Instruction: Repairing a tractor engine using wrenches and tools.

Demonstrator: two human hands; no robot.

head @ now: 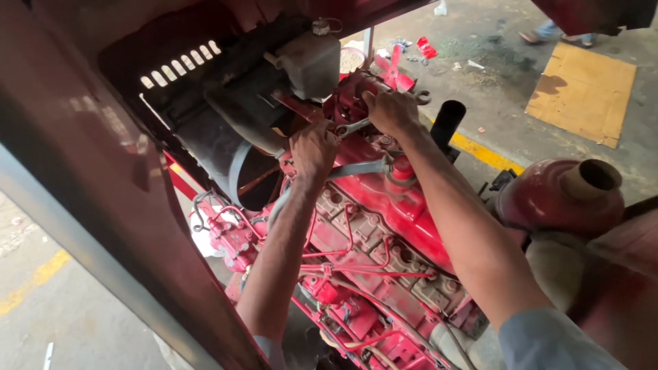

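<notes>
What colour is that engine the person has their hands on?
The engine is bright red, dusty in places; the head view shows it.

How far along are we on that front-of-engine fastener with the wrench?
Done: the hood is up and the red engine is exposed. In hand: the right hand holds a metal wrench at the engine's front housing, and the left hand grips beside it. Left: the fitting itself is hidden by the hands, so how loose it is cannot be told.

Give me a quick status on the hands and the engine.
Both hands at front of red engine. Left hand and right hand on a metal wrench. Grey hose runs just below.
</notes>
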